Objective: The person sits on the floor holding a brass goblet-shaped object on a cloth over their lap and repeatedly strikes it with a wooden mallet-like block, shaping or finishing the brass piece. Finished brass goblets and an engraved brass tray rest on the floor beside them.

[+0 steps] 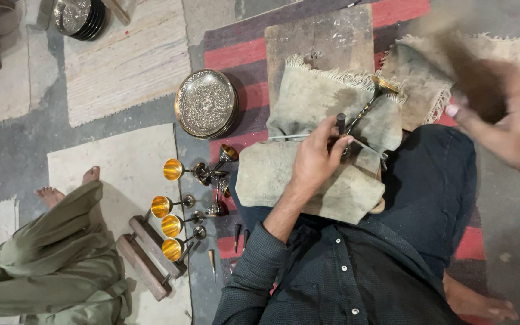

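The left hand (315, 157) has its grip closed on a dark punch (340, 123), held upright with the tip pressed against the stem of a brass goblet (369, 107). The goblet lies tilted on a grey cloth pad (308, 99) just beyond the grip, its cup pointing away from the person. The right hand (507, 129), raised well to the right of that grip, is closed on a blurred wooden mallet (461, 57). Left of the grip, more goblets (173, 206) lie on the floor beside an engraved plate (206, 103). Another person's bare feet (67, 186) show far left.
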